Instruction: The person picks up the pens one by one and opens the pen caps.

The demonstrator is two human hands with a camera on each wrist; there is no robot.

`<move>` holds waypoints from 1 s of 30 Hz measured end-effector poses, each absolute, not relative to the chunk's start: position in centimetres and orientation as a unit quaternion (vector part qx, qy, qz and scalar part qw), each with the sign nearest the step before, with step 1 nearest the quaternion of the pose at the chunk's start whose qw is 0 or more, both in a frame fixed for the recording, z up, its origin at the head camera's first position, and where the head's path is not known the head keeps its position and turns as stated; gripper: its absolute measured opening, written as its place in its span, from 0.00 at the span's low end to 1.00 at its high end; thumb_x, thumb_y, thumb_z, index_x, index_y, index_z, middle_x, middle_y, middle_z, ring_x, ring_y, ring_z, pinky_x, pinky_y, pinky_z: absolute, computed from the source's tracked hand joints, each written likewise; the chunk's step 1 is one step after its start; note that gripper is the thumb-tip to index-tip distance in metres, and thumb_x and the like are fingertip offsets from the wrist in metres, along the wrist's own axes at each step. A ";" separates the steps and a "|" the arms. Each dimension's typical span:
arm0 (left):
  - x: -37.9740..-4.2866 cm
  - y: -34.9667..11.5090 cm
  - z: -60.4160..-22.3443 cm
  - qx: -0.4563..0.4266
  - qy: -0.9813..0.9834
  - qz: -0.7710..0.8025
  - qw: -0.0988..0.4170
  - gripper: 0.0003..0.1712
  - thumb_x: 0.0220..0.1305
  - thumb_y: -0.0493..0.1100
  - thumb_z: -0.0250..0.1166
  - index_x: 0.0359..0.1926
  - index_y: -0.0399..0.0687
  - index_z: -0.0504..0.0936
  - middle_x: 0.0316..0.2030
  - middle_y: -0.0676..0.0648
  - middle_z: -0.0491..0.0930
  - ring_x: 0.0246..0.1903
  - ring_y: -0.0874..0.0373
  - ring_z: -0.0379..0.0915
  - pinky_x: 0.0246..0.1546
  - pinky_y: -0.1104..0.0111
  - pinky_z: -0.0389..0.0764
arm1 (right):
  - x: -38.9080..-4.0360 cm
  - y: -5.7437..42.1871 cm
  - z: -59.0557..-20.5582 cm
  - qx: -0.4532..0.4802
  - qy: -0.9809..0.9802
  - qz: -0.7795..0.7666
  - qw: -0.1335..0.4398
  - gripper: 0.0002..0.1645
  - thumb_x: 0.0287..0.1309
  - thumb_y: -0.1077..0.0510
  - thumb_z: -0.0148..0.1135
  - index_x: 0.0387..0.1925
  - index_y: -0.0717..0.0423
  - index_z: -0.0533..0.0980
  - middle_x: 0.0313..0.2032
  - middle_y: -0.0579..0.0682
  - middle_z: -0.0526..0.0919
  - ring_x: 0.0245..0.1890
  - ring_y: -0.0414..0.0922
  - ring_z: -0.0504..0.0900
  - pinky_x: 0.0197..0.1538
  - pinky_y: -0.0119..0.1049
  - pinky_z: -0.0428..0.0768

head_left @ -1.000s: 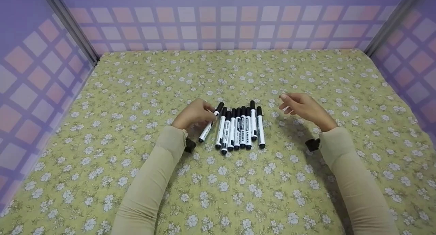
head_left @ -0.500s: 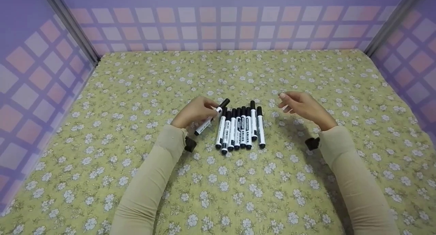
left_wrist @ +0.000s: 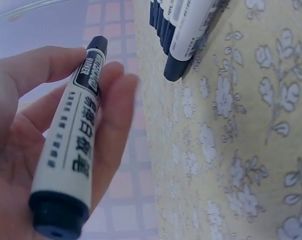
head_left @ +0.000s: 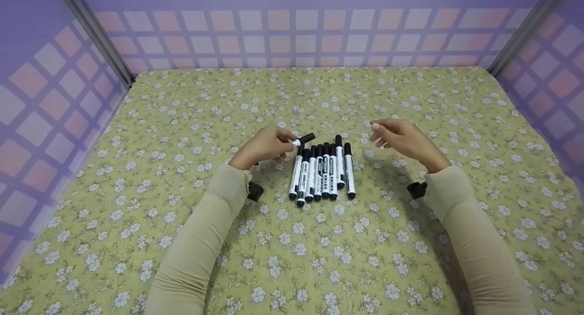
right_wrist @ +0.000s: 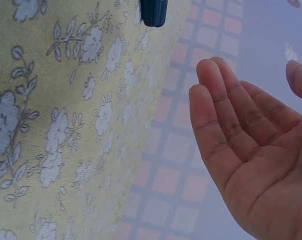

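Observation:
My left hand (head_left: 268,146) pinches a whiteboard marker (left_wrist: 67,135) between thumb and fingers. In the left wrist view its white barrel with black print shows whole, held over the cloth. From the head only the black cap end (head_left: 305,139) sticks out past the fingertips, above the tops of the leftmost markers. Several more white markers with black caps (head_left: 319,173) lie side by side on the cloth between the hands, caps pointing away. To the right of them my right hand (head_left: 399,137) hovers with relaxed fingers and nothing in it; its palm (right_wrist: 271,175) faces the right wrist camera.
A yellow-green floral cloth (head_left: 283,260) covers the table. Purple panels with pink and white squares (head_left: 305,36) stand along the back and both sides, joined by grey corner posts (head_left: 98,41). Each wrist carries a small black device (head_left: 255,191).
The left hand has lifted the marker off the cloth and turned it, its cap swinging right over the row and its other end going out of sight. The right hand has risen slightly.

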State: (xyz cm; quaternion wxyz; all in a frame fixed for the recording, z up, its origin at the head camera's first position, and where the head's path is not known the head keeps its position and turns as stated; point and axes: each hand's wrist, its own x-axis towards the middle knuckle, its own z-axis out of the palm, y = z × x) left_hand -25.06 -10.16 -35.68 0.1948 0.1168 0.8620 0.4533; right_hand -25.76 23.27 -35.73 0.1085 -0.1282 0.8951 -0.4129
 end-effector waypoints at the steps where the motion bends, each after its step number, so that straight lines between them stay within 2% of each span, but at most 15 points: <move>1: -25.1 -10.1 -35.5 0.120 0.864 0.449 0.193 0.22 0.65 0.40 0.58 0.60 0.42 0.76 0.47 0.41 0.80 0.37 0.43 0.77 0.41 0.52 0.80 | -25.8 23.2 -35.6 -0.130 0.895 -0.414 0.107 0.36 0.68 0.36 0.44 0.67 0.54 0.66 0.50 0.61 0.81 0.48 0.54 0.81 0.53 0.50 0.78; 5: -25.1 -9.8 -35.0 0.141 0.879 0.421 0.175 0.21 0.63 0.40 0.59 0.57 0.40 0.78 0.44 0.42 0.80 0.38 0.42 0.78 0.41 0.51 0.80 | -25.8 22.8 -35.3 -0.138 0.896 -0.409 0.102 0.34 0.69 0.38 0.45 0.67 0.53 0.67 0.50 0.61 0.81 0.48 0.55 0.80 0.52 0.49 0.78; 12: -25.1 -9.3 -34.0 0.160 0.897 0.385 0.149 0.19 0.64 0.43 0.60 0.54 0.42 0.81 0.44 0.44 0.80 0.39 0.48 0.78 0.35 0.64 0.79 | -25.7 22.3 -34.5 -0.175 0.895 -0.397 0.105 0.31 0.72 0.44 0.43 0.68 0.56 0.65 0.52 0.64 0.79 0.50 0.59 0.79 0.55 0.51 0.76; 14: -25.1 -9.2 -33.8 0.165 0.899 0.380 0.141 0.19 0.64 0.45 0.61 0.54 0.44 0.81 0.44 0.45 0.80 0.39 0.50 0.77 0.35 0.65 0.78 | -25.8 22.2 -34.3 -0.183 0.892 -0.401 0.104 0.31 0.72 0.45 0.44 0.68 0.57 0.65 0.53 0.64 0.79 0.51 0.60 0.79 0.56 0.52 0.76; 21: -24.9 -8.8 -33.2 0.201 0.899 0.369 0.120 0.18 0.65 0.47 0.62 0.51 0.44 0.82 0.43 0.46 0.81 0.40 0.55 0.76 0.40 0.64 0.78 | -25.6 21.2 -33.7 -0.184 0.893 -0.403 0.083 0.31 0.69 0.41 0.48 0.66 0.52 0.68 0.53 0.60 0.80 0.51 0.56 0.80 0.55 0.52 0.76; 30: -24.7 -8.2 -32.4 0.249 0.898 0.355 0.068 0.13 0.64 0.44 0.63 0.47 0.44 0.84 0.41 0.48 0.81 0.38 0.57 0.75 0.40 0.67 0.79 | -25.0 19.8 -32.9 -0.211 0.896 -0.386 0.063 0.31 0.67 0.39 0.51 0.65 0.50 0.70 0.58 0.56 0.78 0.54 0.54 0.80 0.57 0.52 0.76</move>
